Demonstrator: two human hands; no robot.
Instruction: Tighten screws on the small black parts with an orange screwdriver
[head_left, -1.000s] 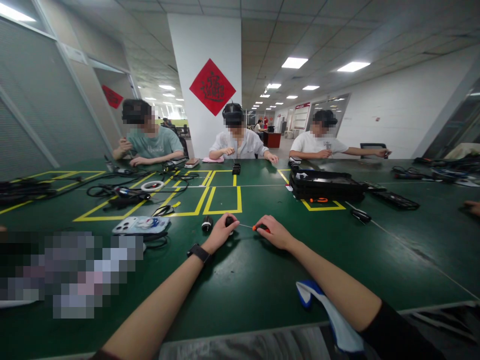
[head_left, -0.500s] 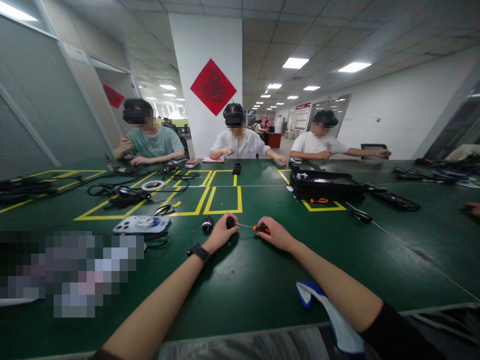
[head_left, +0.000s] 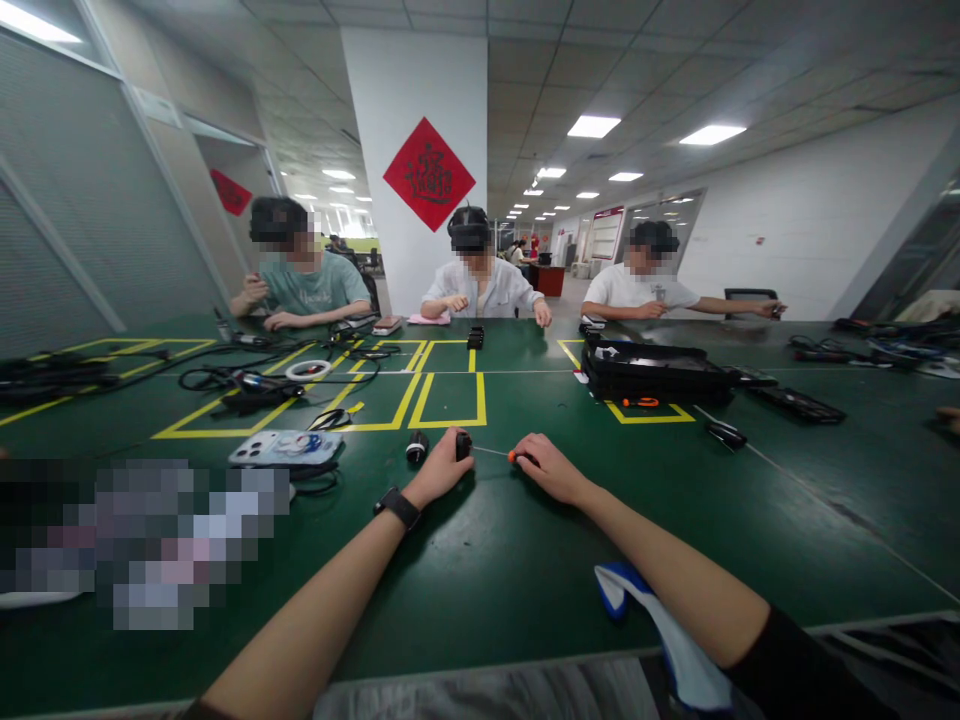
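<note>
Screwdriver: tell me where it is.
Head view, centre: the screwdriver is in the right hand, pointing toward the black part in the left hand.

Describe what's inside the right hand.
The right hand holds a screwdriver. Its shaft and orange handle end show; most of the handle is covered by the hand.

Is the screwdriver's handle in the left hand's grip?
No, the right hand holds the screwdriver by its handle, while the left hand holds a small dark part at the other end.
</note>
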